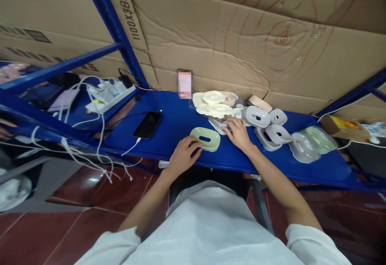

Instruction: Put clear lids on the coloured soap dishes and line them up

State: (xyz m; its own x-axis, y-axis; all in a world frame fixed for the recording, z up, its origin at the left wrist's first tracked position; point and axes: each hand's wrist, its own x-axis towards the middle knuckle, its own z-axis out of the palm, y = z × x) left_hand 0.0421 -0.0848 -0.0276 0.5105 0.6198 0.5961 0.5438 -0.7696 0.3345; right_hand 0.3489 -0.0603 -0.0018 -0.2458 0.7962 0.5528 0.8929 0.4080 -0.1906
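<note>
A light green soap dish point(210, 133) with an oval slot in its middle lies near the table's front edge. The fingers of my left hand point(185, 155) close over its left rim. My right hand point(239, 133) is bent over a pale grey plastic piece point(214, 123), its fingertips and thumb at the right end. That piece is partly hidden under the hand. Just behind it is a pile of cream scalloped dishes point(212, 103). Right of my right hand are grey slotted soap dishes point(257, 116), some leaning on each other.
A black phone point(147, 124) with a white cable lies left on the blue table point(169, 114). Another phone point(185, 84) leans on the cardboard wall. Clear-covered grey point(304, 147) and green point(321, 138) boxes stand right. White cables hang at left near a power strip point(113, 98).
</note>
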